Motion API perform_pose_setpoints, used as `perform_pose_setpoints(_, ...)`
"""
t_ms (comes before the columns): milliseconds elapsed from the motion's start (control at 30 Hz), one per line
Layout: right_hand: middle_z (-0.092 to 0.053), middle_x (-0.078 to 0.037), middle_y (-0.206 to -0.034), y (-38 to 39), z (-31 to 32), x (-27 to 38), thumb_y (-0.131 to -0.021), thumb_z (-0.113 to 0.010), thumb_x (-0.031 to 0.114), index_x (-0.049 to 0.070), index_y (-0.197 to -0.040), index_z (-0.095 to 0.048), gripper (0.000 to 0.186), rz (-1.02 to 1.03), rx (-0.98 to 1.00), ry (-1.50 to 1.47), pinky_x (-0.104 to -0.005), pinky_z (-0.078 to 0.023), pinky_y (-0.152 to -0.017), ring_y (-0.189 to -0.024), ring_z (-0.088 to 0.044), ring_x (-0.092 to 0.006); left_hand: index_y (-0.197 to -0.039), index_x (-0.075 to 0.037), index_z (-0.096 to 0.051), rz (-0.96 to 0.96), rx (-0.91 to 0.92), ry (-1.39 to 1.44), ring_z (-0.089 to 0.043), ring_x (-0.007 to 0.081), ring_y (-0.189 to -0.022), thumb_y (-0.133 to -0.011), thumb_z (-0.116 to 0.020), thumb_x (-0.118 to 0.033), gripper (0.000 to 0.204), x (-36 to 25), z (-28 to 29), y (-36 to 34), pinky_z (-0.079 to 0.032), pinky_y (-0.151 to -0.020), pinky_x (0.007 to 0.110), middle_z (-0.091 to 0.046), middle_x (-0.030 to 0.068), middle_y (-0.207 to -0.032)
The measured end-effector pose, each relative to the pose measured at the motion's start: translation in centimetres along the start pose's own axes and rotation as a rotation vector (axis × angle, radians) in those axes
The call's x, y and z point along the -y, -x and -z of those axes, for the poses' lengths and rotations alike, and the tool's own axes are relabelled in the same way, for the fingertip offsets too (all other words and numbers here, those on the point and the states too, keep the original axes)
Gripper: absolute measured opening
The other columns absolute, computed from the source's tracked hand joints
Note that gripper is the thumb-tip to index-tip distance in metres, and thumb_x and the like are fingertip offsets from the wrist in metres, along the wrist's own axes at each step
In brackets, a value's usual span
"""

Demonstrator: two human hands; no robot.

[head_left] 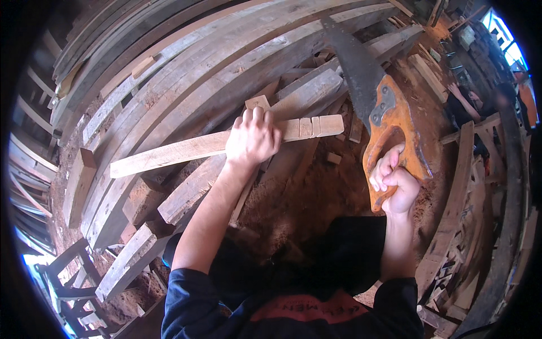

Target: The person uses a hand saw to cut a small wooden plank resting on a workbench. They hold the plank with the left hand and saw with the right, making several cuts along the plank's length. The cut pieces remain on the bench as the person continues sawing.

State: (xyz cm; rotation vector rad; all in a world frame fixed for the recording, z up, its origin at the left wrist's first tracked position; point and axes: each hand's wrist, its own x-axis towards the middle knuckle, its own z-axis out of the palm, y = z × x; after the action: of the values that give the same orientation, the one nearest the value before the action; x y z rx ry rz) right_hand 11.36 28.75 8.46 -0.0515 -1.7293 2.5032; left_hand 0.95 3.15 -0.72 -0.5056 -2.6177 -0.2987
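My left hand (253, 135) grips a pale, narrow wooden strip (169, 152), holding it across a weathered, thicker beam (307, 90). A few crosswise cuts or notches show near the strip's right end, to the right of that hand. My right hand (395, 178) has its fingers wrapped round the orange handle (415, 147) of a handsaw. The saw's dark blade (353, 68) points up and away from me, its toothed edge to the right of the strip's end and apart from it.
Long weathered planks (192, 62) are stacked across the back and left. Short offcuts (333, 158) lie on the reddish dirt floor (293, 192). More timber (457, 203) lines the right side. Other people (468, 104) are at the upper right, a bare arm showing.
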Motion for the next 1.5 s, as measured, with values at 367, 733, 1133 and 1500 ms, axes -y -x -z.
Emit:
perform_pose_setpoints(367, -0.042, -0.003, -0.063, 0.7, 1.2, -1.2, -0.064, -0.046, -0.007, 0.008, -0.084, -0.042, 0.026, -0.120, 0.030, -0.016, -0.0268, -0.035, -0.046, -0.048, -0.040, -0.0126, -0.086, -0.003, -0.058, -0.016, 0.051, -0.002, -0.060, 0.0289, -0.086, -0.085, -0.053, -0.027, 0.025, 0.1, 0.2, -0.1, -0.052, -0.073, 0.042, -0.057, 0.0138, -0.087)
perform_pose_setpoints(733, -0.041, -0.003, -0.062, 1.3, 1.5, -0.6, -0.062, -0.046, -0.002, 0.009, -0.083, -0.042, 0.024, -0.096, 0.047, -0.068, -0.0270, -0.036, -0.045, -0.045, -0.037, -0.0131, -0.102, -0.002, -0.056, -0.205, -0.072, 0.052, -0.054, 0.0301, -0.097, -0.085, -0.063, -0.038, 0.041, 0.1, 3.3, 0.9, -0.043, -0.087, 0.042, -0.054, 0.0140, -0.098)
perform_pose_setpoints(1133, -0.041, -0.002, -0.063, 1.7, 1.7, -0.2, -0.062, -0.045, 0.000, 0.011, -0.083, -0.040, 0.024, -0.082, 0.068, -0.056, -0.0270, -0.036, -0.044, -0.043, -0.038, -0.0130, -0.100, -0.003, -0.057, -0.210, 0.037, 0.048, -0.058, 0.0246, -0.091, -0.072, -0.075, -0.029, 0.042, 0.5, 3.6, 1.3, -0.045, -0.083, 0.037, -0.058, 0.0083, -0.090)
perform_pose_setpoints(1500, -0.039, -0.002, -0.063, 1.9, 2.6, 0.5, -0.061, -0.045, 0.001, 0.010, -0.085, -0.039, 0.026, 0.018, 0.074, -0.096, -0.0273, -0.035, -0.045, -0.045, -0.038, -0.0140, -0.107, -0.001, -0.062, -0.153, 0.065, 0.124, -0.059, 0.0308, -0.095, -0.077, -0.071, -0.022, 0.038, 0.6, 3.9, 0.3, -0.046, -0.086, 0.042, -0.059, 0.0114, -0.096)
